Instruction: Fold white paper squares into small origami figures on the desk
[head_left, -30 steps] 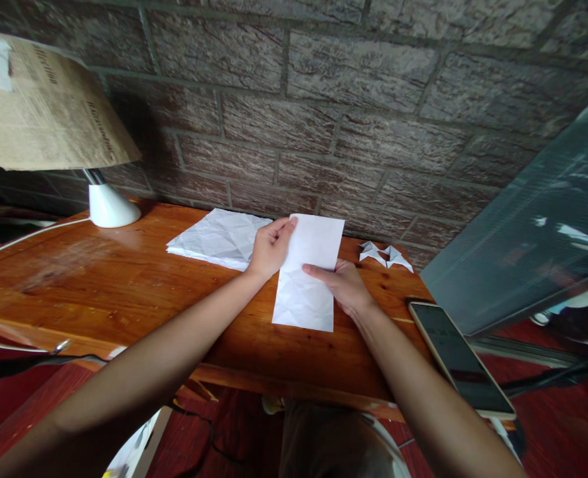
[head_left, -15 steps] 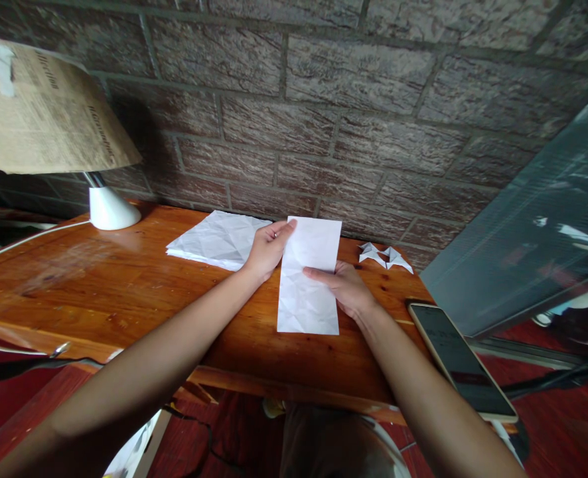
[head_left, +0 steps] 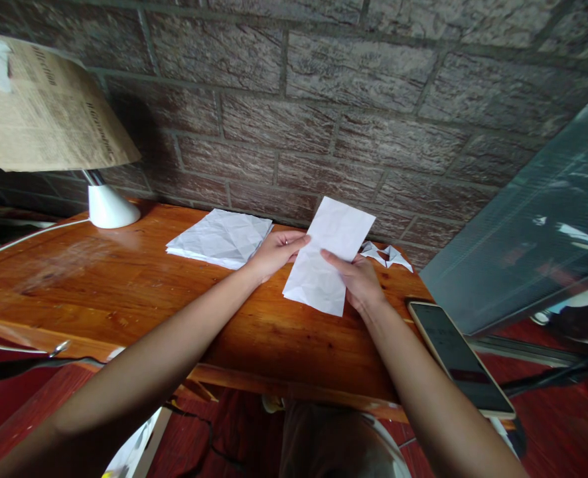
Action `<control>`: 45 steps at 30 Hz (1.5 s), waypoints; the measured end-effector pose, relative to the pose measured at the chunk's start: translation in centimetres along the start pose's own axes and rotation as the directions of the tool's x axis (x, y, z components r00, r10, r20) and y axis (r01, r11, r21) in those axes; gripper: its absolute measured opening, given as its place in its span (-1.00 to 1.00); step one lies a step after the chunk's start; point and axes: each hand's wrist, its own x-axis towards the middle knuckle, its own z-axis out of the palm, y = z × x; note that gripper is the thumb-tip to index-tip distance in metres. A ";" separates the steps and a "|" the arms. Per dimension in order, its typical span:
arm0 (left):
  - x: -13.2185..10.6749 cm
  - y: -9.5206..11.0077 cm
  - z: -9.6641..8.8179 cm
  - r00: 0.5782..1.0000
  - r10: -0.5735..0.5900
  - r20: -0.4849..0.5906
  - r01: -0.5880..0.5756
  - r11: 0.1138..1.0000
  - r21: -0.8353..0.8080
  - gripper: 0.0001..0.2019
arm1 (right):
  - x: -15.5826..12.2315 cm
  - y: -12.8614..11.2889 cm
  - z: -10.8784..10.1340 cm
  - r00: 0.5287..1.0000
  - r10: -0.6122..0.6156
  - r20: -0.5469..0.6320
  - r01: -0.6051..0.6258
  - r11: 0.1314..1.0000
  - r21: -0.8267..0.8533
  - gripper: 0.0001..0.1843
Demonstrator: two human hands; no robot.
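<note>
A folded, creased white paper sheet [head_left: 328, 252] is lifted off the wooden table [head_left: 125, 292] and tilted to the right. My left hand [head_left: 274, 253] pinches its left edge with fingers closed. My right hand [head_left: 358, 282] grips its right side, thumb on top. Both hands hold the sheet near the middle of the table, close to the brick wall.
A stack of crumpled white sheets [head_left: 221, 238] lies left of my hands. Two small folded paper shapes [head_left: 386, 255] sit at the back right. A phone [head_left: 460, 362] lies at the table's right edge. A lamp [head_left: 50, 126] stands at the back left. A glass panel [head_left: 537, 226] leans at right.
The sheet lay flat on the table before; now both hands have lifted it and turned it clockwise, tilting its top to the right.
</note>
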 end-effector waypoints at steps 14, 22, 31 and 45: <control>-0.4 -0.2 0.1 0.995 0.016 0.103 -0.039 0.974 0.224 -0.64 | 0.9 -0.3 -0.9 0.985 -0.094 -0.144 0.098 0.995 0.018 -0.57; -0.2 0.0 0.2 0.996 0.093 0.008 -0.093 0.987 0.131 -0.62 | 0.5 -0.5 -0.7 0.999 0.039 0.019 -0.039 0.998 0.044 -0.55; 0.0 0.1 0.1 0.991 0.117 -0.070 -0.115 0.993 0.042 -0.56 | 0.3 -0.3 -0.9 0.989 0.093 0.117 -0.087 0.995 -0.057 -0.54; 0.0 0.1 0.0 0.993 0.064 -0.097 -0.063 0.998 0.014 -0.58 | 0.4 -0.3 -1.1 0.994 0.046 0.099 -0.038 0.996 -0.075 -0.51</control>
